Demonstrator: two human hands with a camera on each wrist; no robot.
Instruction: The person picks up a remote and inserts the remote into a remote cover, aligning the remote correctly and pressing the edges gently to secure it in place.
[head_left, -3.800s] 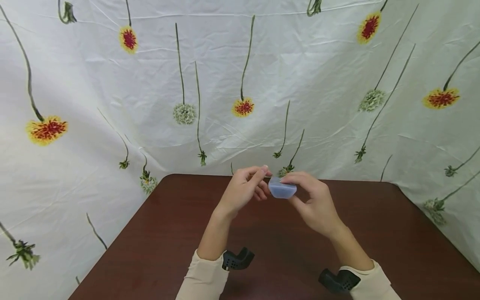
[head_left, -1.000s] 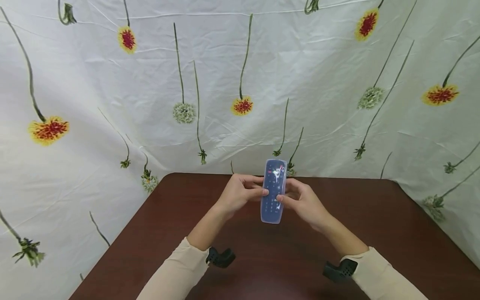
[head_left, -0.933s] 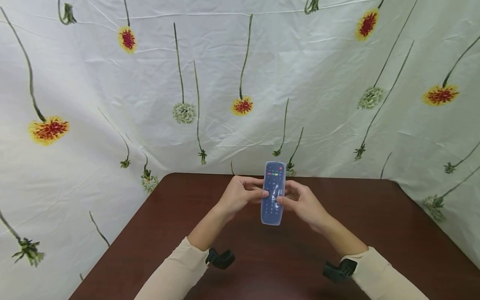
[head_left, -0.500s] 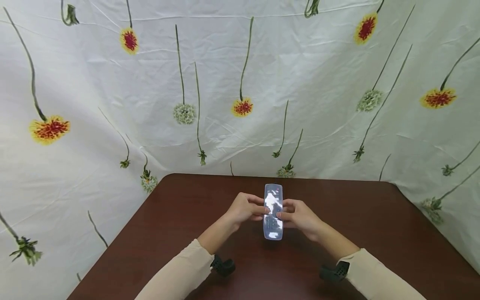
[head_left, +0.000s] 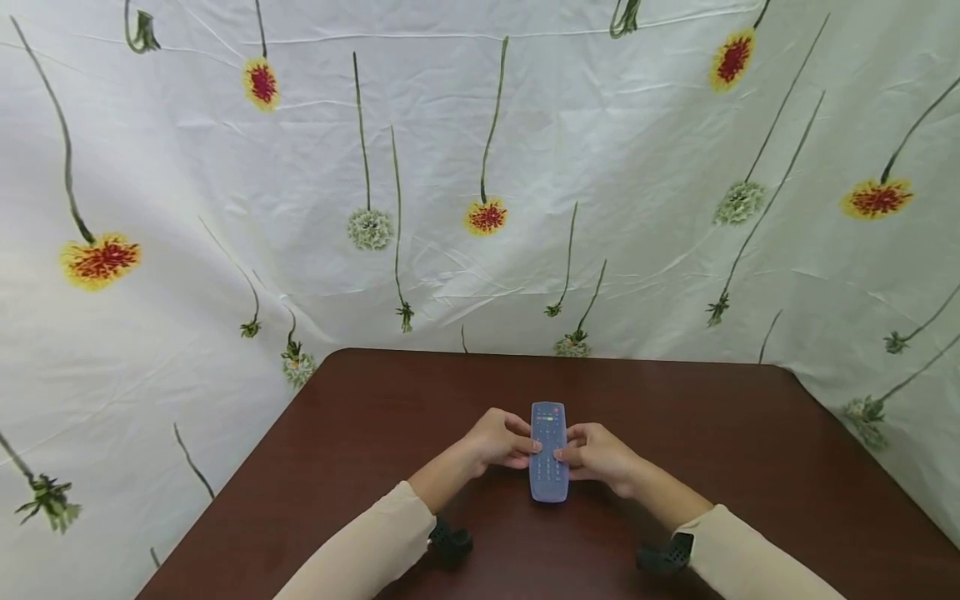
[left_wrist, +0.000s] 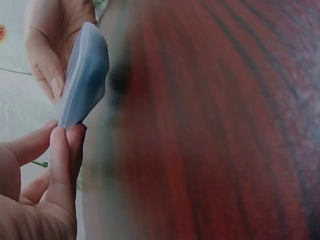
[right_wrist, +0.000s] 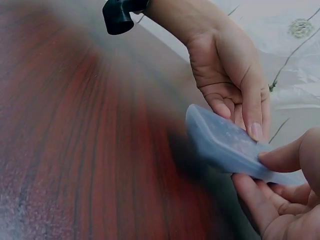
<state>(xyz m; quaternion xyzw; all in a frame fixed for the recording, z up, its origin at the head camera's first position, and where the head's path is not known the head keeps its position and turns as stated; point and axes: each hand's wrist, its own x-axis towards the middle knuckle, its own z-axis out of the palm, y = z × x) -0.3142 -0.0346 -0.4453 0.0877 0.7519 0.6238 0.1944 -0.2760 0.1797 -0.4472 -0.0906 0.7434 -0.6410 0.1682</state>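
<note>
Between both hands is a blue-grey remote control (head_left: 548,475) in what looks like a translucent sleeve, its button face turned up toward the head camera. My left hand (head_left: 498,440) pinches its left edge, thumb on the face and fingers beneath. From the other side my right hand (head_left: 603,458) pinches the right edge in the same way. In the left wrist view the remote control (left_wrist: 89,75) appears edge-on above the tabletop. The right wrist view shows the remote control (right_wrist: 225,142) held off the surface, with a dark shadow below it.
A dark reddish-brown table (head_left: 405,392) with rounded far corners lies under the hands. Behind it hangs a white cloth (head_left: 450,150) printed with flowers. Each wrist carries a black camera mount; the left mount (head_left: 450,540) hangs close over the table.
Earlier the remote was tilted end-on in the right hand, with the left beside it. Both hands then gripped it face-up; over the last second they have lowered it toward the table.
</note>
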